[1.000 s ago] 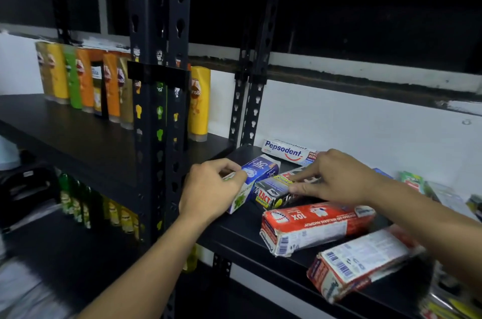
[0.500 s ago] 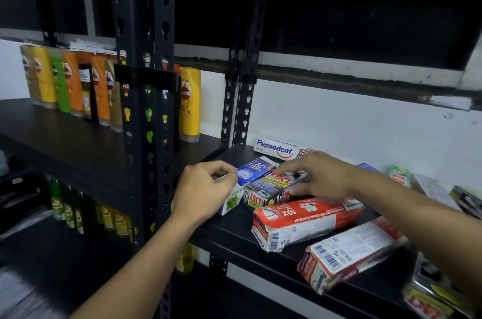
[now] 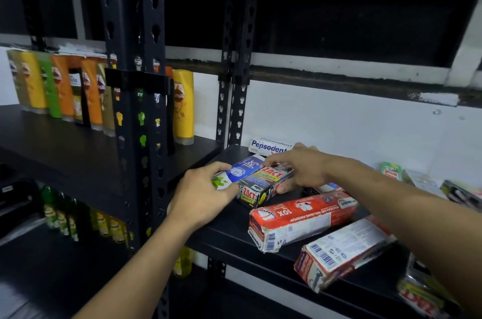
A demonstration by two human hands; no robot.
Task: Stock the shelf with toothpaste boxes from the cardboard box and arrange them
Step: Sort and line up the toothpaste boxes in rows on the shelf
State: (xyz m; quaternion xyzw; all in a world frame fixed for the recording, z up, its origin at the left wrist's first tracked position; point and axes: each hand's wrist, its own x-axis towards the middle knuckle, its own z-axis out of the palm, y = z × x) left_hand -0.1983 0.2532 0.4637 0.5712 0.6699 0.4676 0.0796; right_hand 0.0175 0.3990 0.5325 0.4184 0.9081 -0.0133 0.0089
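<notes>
On the black shelf (image 3: pixel 234 237) my left hand (image 3: pixel 203 193) grips the near end of a blue and white toothpaste box (image 3: pixel 243 170). Right beside it lies a black Zact box (image 3: pixel 263 185), and my right hand (image 3: pixel 302 170) holds its far end. The two boxes touch side by side. A white Pepsodent box (image 3: pixel 270 147) stands against the back wall. Two red and white boxes lie askew at the shelf's front, one (image 3: pixel 300 219) in the middle and one (image 3: pixel 344 250) to the right. The cardboard box is out of view.
Black slotted uprights (image 3: pixel 133 110) stand just left of my left hand. Several shampoo bottles (image 3: pixel 65 89) line the back of the left shelf. More packets (image 3: pixel 391 171) lie at the right end, and bottles (image 3: pixel 60 214) fill the shelf below.
Both hands have pushed the blue box and the Zact box together; the Zact box now lies flush against the blue one. My right hand has shifted slightly towards the left.
</notes>
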